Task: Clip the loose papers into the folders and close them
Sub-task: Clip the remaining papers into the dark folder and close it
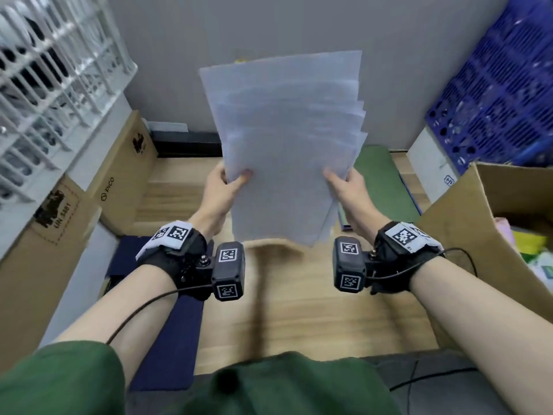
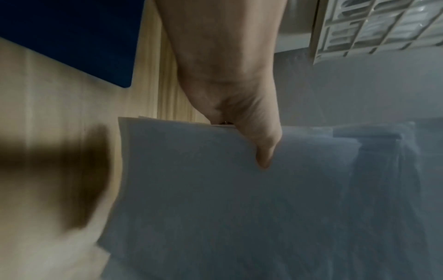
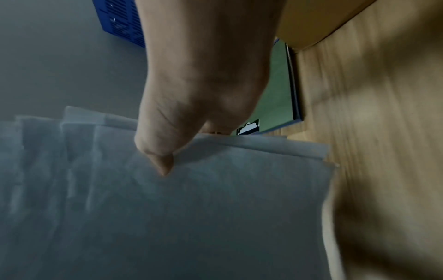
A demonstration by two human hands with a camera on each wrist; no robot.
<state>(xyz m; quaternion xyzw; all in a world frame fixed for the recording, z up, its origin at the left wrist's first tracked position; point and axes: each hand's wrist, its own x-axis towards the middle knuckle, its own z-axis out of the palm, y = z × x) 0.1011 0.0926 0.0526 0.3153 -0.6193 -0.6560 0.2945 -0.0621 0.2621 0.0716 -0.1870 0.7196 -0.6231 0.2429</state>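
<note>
Both hands hold a stack of white papers [image 1: 287,139] upright above the wooden table [image 1: 299,310]. My left hand [image 1: 230,182] pinches the stack's left edge, thumb on the near face. My right hand [image 1: 341,184] pinches the right edge the same way. The sheets fan out unevenly at the upper right. In the wrist views each thumb lies on the papers [image 2: 215,199] [image 3: 191,208], with the other fingers hidden behind. A green folder [image 1: 383,181] lies closed on the table behind my right hand. A dark blue folder [image 1: 167,339] lies flat under my left forearm.
Cardboard boxes [image 1: 119,181] line the left side below a white wire rack [image 1: 51,85]. An open cardboard box [image 1: 490,223] stands at the right, with a blue plastic crate [image 1: 493,94] above it. A grey wall [image 1: 269,25] closes the back.
</note>
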